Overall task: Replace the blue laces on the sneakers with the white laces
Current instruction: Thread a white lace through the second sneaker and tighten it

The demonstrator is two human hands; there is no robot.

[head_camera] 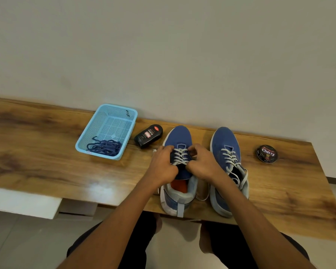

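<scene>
White cotton lace [180,156] is crossed through the left blue mesh sneaker [179,167]; my left hand [164,165] and right hand [202,164] have fingers curled in at either side of the eyelet rows, seemingly pinching lace, though the contact is hidden. Lace looks soft, light and limp: best gripped near the stiff tips. Right blue mesh sneaker [226,164] is already laced white, ends loose. Far left, the light blue perforated plastic basket [97,129] holds the removed dark blue laces [104,148]. Black polish bottle [148,136] sits beside it; round black polish tin [267,153] far right, all on the wooden bench [37,152].
</scene>
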